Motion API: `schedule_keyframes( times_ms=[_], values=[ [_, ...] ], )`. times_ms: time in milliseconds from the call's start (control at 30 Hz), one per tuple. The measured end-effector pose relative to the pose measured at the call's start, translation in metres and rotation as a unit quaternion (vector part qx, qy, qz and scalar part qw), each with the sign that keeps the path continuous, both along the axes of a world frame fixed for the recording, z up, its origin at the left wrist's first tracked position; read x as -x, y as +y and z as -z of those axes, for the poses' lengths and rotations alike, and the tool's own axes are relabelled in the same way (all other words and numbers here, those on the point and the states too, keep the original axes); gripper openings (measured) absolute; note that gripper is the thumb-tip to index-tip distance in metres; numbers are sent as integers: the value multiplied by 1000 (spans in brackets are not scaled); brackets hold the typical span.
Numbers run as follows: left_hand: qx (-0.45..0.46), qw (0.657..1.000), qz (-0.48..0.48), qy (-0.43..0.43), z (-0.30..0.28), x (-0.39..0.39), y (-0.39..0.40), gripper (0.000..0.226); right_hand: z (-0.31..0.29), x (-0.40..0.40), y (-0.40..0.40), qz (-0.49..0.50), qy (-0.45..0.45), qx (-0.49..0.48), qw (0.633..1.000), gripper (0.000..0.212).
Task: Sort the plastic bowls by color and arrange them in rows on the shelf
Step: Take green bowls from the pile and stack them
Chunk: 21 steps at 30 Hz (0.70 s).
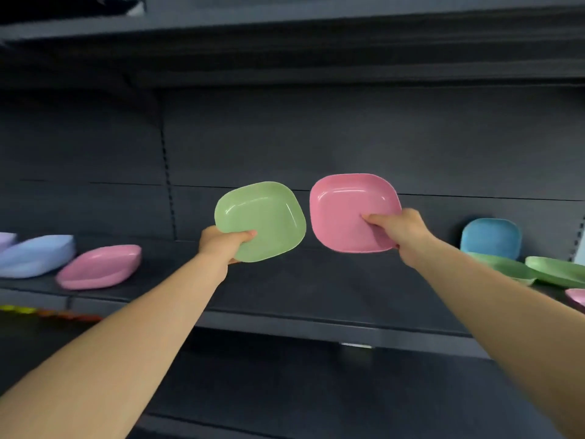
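1. Head view, setting: dark grey shelving fills the frame, with a bare stretch of shelf (285, 289) running across the middle under the raised hands.

2. Head view, left hand (221, 242): its thumb curls over the near rim of a green bowl (261, 221), and the rest of the fingers are hidden beneath. The bowl sits at about 1 o'clock from the hand, held above the shelf and tilted so its hollow faces the camera.

3. Head view, right hand (402, 231): its thumb presses inside a pink bowl (351, 212) while the other fingers grip behind. That bowl lies at about 10 o'clock from the hand, also tipped open toward the camera. The two bowls are just beside each other, not touching.

4. Head view, axes: both bowls are rounded squares, so neither has a clear long axis. The green one is turned corner-up like a diamond; the pink one sits squarer.

5. Head view, destinations: a pink bowl on the shelf (99, 266) lies at 9 o'clock, beside a pale blue stack (36, 256). Green bowls on the shelf (519, 270) lie at 3 o'clock, in front of a blue bowl (490, 237).

6. Judgement: each held bowl's colour match is on the opposite side, so the arms would probably need to cross or swap.
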<state>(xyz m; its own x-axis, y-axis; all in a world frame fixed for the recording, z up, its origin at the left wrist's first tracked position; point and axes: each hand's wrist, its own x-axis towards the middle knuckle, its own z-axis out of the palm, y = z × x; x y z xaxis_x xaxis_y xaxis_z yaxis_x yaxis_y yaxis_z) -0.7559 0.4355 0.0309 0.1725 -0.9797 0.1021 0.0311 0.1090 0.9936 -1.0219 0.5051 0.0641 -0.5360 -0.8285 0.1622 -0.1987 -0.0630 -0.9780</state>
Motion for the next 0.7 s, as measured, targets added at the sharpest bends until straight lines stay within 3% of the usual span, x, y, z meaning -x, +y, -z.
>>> schedule_keyframes(
  times_ms=[300, 700],
  values=[
    [14, 997, -81, 7, -4, -227, 33, 33, 10, -230, -16, -84, -39, 36, 995, 54],
    [26, 988, -153, 8, 11, -434, -13, 38, 24, -433, -114, -142, -51, 17, 988, 53]
  ],
)
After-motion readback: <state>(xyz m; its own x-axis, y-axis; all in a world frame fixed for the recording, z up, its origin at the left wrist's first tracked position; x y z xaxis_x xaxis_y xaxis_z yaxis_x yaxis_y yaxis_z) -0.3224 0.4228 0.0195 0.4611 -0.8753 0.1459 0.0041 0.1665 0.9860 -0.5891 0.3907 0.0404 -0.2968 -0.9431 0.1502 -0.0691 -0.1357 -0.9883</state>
